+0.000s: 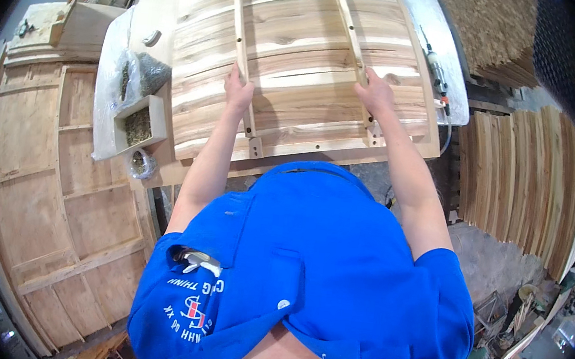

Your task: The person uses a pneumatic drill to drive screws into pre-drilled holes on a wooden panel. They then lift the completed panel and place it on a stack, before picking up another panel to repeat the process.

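Observation:
A wide panel of pale and brown wooden boards point(298, 101) lies flat on the workbench before me. Two narrow wooden battens with dark holes run lengthwise across it. Around the left batten point(238, 26) my left hand point(239, 93) is closed, its fingertips partly hidden. My right hand point(376, 95) grips the right batten point(345, 19) in the same manner. Both forearms reach forward over the near edge of the panel, and each batten continues toward me past the hand.
Left of the panel stand a white box point(160, 117) of small hardware, a plastic bag point(152, 75) of dark pieces and a small round container point(141, 164). A slim power tool point(437, 68) lies at the right edge. Stacked boards point(519, 181) rise at the right; a framed plywood panel point(96, 154) is left.

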Action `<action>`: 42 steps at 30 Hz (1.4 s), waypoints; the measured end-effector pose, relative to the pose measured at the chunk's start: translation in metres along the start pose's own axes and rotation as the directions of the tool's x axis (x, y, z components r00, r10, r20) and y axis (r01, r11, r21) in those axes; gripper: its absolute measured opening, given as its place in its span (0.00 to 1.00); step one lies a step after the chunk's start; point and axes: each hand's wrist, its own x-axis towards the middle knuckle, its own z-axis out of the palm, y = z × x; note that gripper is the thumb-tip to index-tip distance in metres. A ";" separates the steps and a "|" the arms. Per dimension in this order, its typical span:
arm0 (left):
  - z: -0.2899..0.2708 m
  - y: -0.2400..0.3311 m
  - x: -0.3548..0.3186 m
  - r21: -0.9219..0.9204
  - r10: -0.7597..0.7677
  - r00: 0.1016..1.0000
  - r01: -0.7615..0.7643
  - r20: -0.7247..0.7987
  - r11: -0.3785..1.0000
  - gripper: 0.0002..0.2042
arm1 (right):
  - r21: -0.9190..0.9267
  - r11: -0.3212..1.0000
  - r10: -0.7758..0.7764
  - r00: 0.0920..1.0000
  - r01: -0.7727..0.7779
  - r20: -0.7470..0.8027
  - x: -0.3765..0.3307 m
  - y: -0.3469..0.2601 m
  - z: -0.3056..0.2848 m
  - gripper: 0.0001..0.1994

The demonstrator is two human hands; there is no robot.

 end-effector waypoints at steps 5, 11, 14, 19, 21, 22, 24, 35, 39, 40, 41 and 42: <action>0.005 0.009 -0.008 0.101 -0.082 0.996 0.085 -0.030 0.991 0.37 | -0.010 1.000 0.010 1.000 -0.010 -0.007 0.000 0.006 0.002 0.26; 0.003 0.021 -0.012 0.153 -0.060 0.992 0.077 -0.114 0.985 0.32 | 0.035 0.999 -0.037 0.997 0.039 -0.068 0.002 0.010 0.010 0.28; -0.001 0.015 -0.008 0.126 -0.059 0.998 0.062 -0.028 0.990 0.32 | 0.048 0.998 -0.035 0.998 0.038 -0.061 0.000 0.014 0.008 0.29; 0.001 0.021 -0.013 0.165 -0.030 0.999 0.036 -0.039 0.986 0.35 | 0.029 0.999 0.018 0.999 -0.016 -0.047 -0.002 0.007 0.002 0.29; -0.001 0.019 -0.013 0.148 -0.039 0.999 0.043 -0.026 0.988 0.36 | 0.026 0.999 0.043 0.998 -0.042 -0.044 -0.001 0.002 0.000 0.29; -0.001 0.019 -0.013 0.137 -0.042 0.999 0.044 -0.015 0.990 0.36 | 0.024 0.998 0.056 0.998 -0.055 -0.037 -0.002 0.002 -0.002 0.29; -0.001 0.022 -0.014 0.124 -0.049 0.999 0.048 0.002 0.991 0.36 | 0.037 0.998 0.049 0.998 -0.047 -0.042 -0.002 0.004 -0.002 0.29; -0.001 0.011 -0.011 0.085 0.053 0.998 -0.050 -0.041 0.995 0.34 | 0.095 0.994 -0.049 0.998 0.053 -0.046 0.001 0.002 -0.010 0.25; -0.002 0.003 -0.011 -0.088 0.043 0.999 -0.042 0.007 0.995 0.34 | 0.064 0.997 -0.038 0.999 0.038 0.002 -0.001 0.003 -0.004 0.18; 0.002 0.004 -0.016 -0.077 0.023 1.000 -0.024 -0.006 0.997 0.34 | 0.063 0.997 -0.037 0.999 0.037 0.003 -0.003 0.003 -0.004 0.17; 0.003 0.005 -0.013 -0.065 0.017 0.999 -0.019 -0.028 0.998 0.34 | 0.066 0.997 -0.045 0.999 0.045 -0.008 0.001 0.002 -0.003 0.17; 0.003 0.006 -0.013 -0.053 0.012 0.999 -0.015 -0.051 0.998 0.34 | 0.058 0.998 -0.039 0.999 0.040 -0.010 0.001 0.001 -0.002 0.16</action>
